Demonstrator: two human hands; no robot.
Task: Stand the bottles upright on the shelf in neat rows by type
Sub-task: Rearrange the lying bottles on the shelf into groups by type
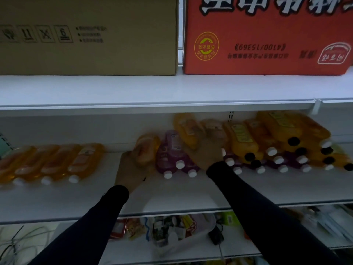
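On the white middle shelf (172,196) several orange bottles with white caps (57,161) lie side by side at the left. My left hand (131,169) grips another orange bottle (148,146) near the middle. Purple bottles (172,155) lie just right of it. My right hand (207,150) reaches into a heap of yellow and orange bottles (277,138) with black and white caps, and seems to hold a pale orange bottle (214,127); the blur hides the fingers.
A brown carton (87,35) and a red carton (267,35) stand on the upper shelf (172,88). Below the middle shelf a clear tub (172,230) holds packets, with cables (23,240) at the left.
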